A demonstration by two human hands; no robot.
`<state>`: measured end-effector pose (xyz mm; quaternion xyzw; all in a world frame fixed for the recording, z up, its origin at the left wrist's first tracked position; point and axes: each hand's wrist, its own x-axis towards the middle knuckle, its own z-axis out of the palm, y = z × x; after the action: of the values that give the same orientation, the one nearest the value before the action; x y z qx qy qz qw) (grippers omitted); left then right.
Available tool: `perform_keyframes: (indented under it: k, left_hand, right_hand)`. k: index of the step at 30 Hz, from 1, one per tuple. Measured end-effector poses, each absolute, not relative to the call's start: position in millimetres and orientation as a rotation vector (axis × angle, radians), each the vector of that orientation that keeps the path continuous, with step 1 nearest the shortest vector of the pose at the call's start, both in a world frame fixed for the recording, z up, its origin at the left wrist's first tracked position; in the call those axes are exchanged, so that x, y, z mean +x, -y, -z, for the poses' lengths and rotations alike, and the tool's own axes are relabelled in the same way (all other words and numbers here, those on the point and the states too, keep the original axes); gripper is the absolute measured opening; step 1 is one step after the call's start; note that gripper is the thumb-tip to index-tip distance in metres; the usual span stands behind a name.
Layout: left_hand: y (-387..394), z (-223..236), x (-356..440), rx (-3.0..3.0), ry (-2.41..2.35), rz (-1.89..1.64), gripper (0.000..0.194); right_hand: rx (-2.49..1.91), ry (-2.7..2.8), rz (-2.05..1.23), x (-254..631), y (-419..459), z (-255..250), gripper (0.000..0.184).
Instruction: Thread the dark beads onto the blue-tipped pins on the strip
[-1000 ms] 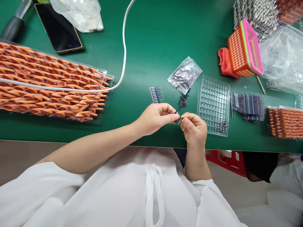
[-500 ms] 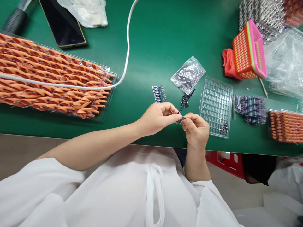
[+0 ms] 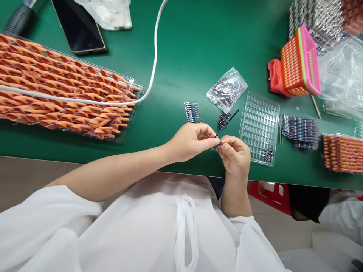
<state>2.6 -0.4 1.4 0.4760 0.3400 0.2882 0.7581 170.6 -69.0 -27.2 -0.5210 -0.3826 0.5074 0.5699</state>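
Observation:
My left hand [image 3: 189, 142] and my right hand [image 3: 235, 155] meet above the near edge of the green table [image 3: 184, 56]. Both are pinched on a small dark blue part [image 3: 217, 145] between their fingertips. A thin blue stick [image 3: 228, 121] runs up and right from the pinch; which hand holds it I cannot tell. Just beyond the fingers lies a little heap of dark small parts [image 3: 222, 120]. A blue comb-like strip of pins [image 3: 191, 112] lies beyond my left hand. A clear grid tray [image 3: 259, 126] with a few dark parts in its near corner lies right of my right hand.
A clear tray of orange twisted pieces [image 3: 62, 98] fills the left, crossed by a white cable [image 3: 153, 71]. A phone [image 3: 78, 28], a clear bag of small parts [image 3: 227, 90], an orange-pink basket [image 3: 300, 62], blue strips [image 3: 300, 128] and more orange pieces [image 3: 342, 153] lie around.
The view has shifted slightly; both hands keep pinching the small part at the same spot. The blue stick's far end has tilted lower and to the right.

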Motion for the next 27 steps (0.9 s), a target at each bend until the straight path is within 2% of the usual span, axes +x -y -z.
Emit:
perform_keyframes:
  k: [6, 11, 16, 27]
  left_hand:
    - [0.1, -4.9, 2.6, 1.008, -0.74, -0.615, 0.012]
    - [0.4, -4.6, 3.3, 1.006, -0.759, -0.624, 0.012]
    - [1.0, -3.8, 3.9, 0.995, -0.776, -0.63, 0.013]
    - [1.1, -2.8, 3.3, 1.018, -0.785, -0.623, 0.014]
  right_hand:
    - [-1.186, 0.9, -1.201, 170.4, 69.6, 26.9, 0.015]
    - [-1.269, 0.948, -1.086, 167.6, 69.9, 26.6, 0.018]
    - [-1.236, 0.956, -1.064, 165.8, 69.6, 25.6, 0.011]
    - [-1.304, 0.958, -1.043, 165.6, 70.3, 24.9, 0.018]
